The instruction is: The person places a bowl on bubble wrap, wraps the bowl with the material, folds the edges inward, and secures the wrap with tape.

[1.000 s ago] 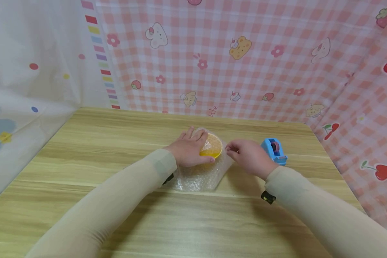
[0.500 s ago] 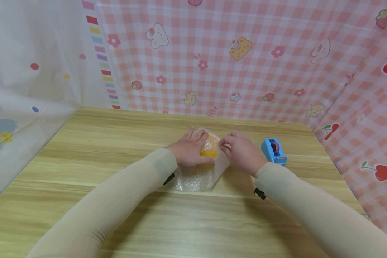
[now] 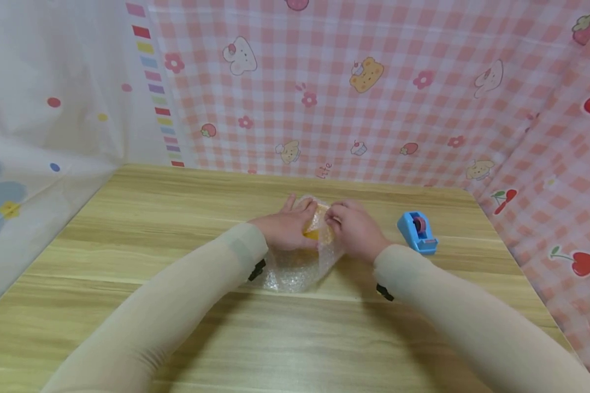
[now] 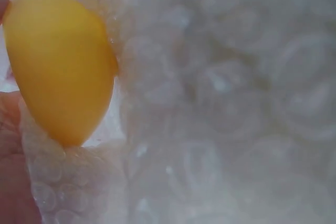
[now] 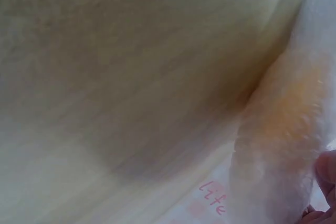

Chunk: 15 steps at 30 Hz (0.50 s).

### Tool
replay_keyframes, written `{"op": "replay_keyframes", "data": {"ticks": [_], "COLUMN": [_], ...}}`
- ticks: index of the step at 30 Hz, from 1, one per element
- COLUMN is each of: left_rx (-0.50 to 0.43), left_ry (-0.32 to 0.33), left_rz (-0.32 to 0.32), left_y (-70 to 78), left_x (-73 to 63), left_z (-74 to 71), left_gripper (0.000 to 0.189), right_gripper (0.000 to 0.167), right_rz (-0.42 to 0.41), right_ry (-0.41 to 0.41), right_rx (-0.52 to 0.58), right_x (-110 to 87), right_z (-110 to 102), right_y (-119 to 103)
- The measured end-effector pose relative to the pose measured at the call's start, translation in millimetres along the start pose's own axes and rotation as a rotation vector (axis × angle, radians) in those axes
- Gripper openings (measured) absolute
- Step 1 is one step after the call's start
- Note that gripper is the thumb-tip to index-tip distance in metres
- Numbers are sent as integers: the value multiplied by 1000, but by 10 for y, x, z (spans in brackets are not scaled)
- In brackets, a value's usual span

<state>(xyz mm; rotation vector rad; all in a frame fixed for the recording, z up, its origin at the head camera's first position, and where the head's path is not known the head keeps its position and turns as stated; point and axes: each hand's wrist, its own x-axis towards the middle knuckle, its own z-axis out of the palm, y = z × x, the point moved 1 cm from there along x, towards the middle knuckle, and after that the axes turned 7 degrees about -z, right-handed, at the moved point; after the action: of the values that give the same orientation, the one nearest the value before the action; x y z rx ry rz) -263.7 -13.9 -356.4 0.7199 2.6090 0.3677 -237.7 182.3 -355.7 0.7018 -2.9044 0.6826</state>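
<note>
A yellow bowl [image 3: 312, 234] lies in a sheet of bubble wrap [image 3: 292, 273] at the middle of the table. My left hand [image 3: 286, 228], fingers spread, presses the wrap down over the bowl. From the right, my right hand [image 3: 356, 228] pinches the sheet's edge and holds it folded against the bowl's right side. In the left wrist view, the bowl's smooth outside [image 4: 63, 66] shows between layers of blurred bubble wrap [image 4: 226, 114]. The right wrist view has the raised wrap [image 5: 270, 182] with the bowl's yellow showing through, and fingertips [image 5: 328, 169] at its edge.
A blue tape dispenser [image 3: 418, 233] with a roll of tape stands on the wooden table [image 3: 295, 338], right of my right hand. Pink checked cloth [image 3: 295, 98] hangs behind and at the right; a white cloth [image 3: 54, 136] hangs at the left.
My right hand has moved left, drawing the wrap's right edge up and over toward the bowl. More of the bowl is now covered. My left hand stays almost in place.
</note>
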Motion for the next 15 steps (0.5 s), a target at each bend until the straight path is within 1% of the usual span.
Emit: {"op": "replay_keyframes", "data": {"ticks": [3,5,10,15], "left_rx": [-28,-58,-134,-182], "left_ry": [-12,-21,-40,-50], "left_rz": [2,7,12,32], "left_y": [-18,-32,-70,-89], "left_x": [6,6,7,-1], "left_z": [-11,-20,-34,-44], "left_gripper": [116,117,123,127], "right_gripper": [20,21,21,21], "right_rz": [18,14,-33,-62], "right_ry": [-8,-7,26,51], "right_rx": [1,-8,-36,-36], "right_x": [32,55,102,133], "right_z": [32,58,129,173], "right_y": [-8,-13,-13,-28]}}
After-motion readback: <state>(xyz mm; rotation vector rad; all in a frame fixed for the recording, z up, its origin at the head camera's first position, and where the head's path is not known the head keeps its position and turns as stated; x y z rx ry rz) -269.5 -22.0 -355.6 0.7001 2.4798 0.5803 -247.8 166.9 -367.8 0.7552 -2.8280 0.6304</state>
